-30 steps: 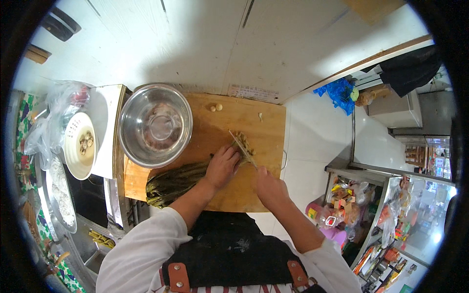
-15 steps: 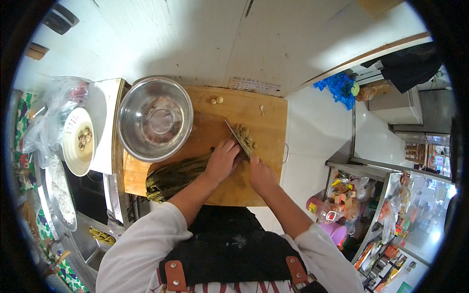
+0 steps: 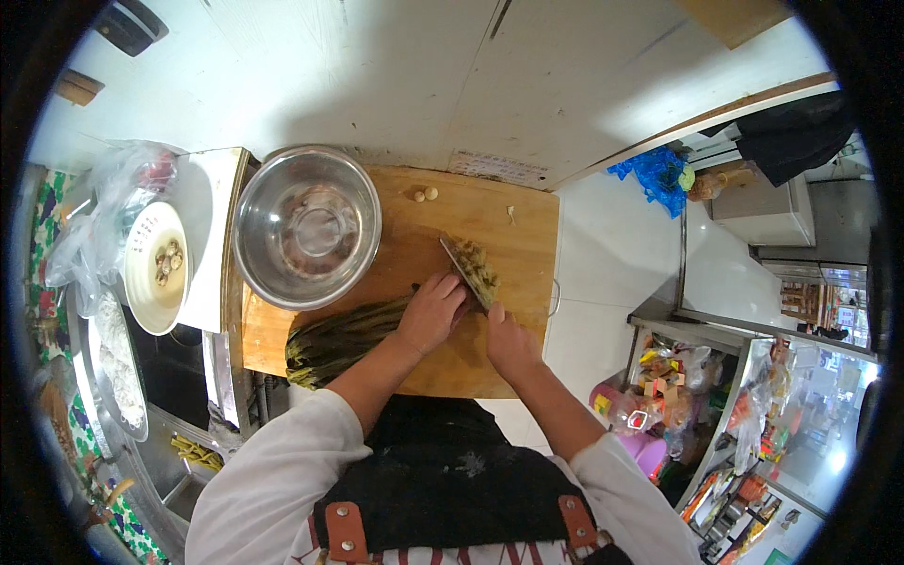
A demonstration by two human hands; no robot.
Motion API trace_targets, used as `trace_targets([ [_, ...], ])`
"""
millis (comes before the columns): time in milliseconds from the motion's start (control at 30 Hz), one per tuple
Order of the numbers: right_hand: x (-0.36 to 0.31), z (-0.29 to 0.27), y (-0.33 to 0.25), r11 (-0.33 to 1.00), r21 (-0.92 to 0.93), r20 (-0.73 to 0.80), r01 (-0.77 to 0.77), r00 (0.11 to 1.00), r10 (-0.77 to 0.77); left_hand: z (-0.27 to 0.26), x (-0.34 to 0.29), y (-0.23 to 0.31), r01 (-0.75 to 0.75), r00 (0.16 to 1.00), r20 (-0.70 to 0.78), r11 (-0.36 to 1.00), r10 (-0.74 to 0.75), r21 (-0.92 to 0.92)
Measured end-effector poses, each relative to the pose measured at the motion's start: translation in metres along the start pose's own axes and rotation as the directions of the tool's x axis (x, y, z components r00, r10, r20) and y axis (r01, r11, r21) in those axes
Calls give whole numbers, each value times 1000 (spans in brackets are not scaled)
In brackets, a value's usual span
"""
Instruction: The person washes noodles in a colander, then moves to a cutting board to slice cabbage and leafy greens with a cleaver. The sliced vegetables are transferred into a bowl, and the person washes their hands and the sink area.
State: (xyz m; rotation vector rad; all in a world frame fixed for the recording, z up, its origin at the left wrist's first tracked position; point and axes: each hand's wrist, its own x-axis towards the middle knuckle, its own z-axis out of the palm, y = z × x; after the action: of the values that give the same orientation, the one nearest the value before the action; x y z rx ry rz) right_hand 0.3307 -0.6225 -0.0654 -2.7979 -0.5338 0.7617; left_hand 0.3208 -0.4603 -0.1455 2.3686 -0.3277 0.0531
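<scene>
My right hand (image 3: 513, 341) is closed round the handle of a kitchen knife (image 3: 468, 274), its blade slanting up and to the left on the wooden cutting board (image 3: 527, 353). Against the blade's right side lies a small heap of chopped greens (image 3: 478, 264). Just left of the knife, my left hand (image 3: 434, 308) has its fingers curled over the end of a long bunch of dark, wilted leafy greens (image 3: 344, 337), holding it down. The rest of the bunch stretches to the board's lower left edge. My left fingertips are partly hidden near the blade.
A big steel bowl (image 3: 307, 228) stands on the board's left side. Garlic cloves (image 3: 426, 194) and a pale scrap (image 3: 510, 214) lie toward the back. Farther left are a cream bowl (image 3: 156, 304) and a tray of white shreds (image 3: 120, 372). A white wall (image 3: 395, 85) rises behind.
The knife and chopped heap sit slightly lower and farther right in the picture, as the whole view has shifted a little. Both hands keep nearly the same grip.
</scene>
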Motion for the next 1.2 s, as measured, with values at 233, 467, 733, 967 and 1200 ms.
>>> trace_targets([
  [233,-1,-2,2,997,-44,154,-68,985,74,4,0,-3,-53,994,-102,996,46,-72],
  [467,0,-5,-3,993,27,192,-117,975,110,3,3,-3,-87,986,-149,995,79,-50],
  [733,17,8,-4,997,21,120,-69,991,66,-4,-4,1,-67,990,-127,998,64,-18],
  [967,0,-6,-11,995,-48,195,-83,977,90,-2,-6,2,-14,990,-139,999,8,-39],
  [1200,6,-3,-8,998,-68,97,9,995,-3,1,-3,-1,-13,986,-164,996,-2,-91],
])
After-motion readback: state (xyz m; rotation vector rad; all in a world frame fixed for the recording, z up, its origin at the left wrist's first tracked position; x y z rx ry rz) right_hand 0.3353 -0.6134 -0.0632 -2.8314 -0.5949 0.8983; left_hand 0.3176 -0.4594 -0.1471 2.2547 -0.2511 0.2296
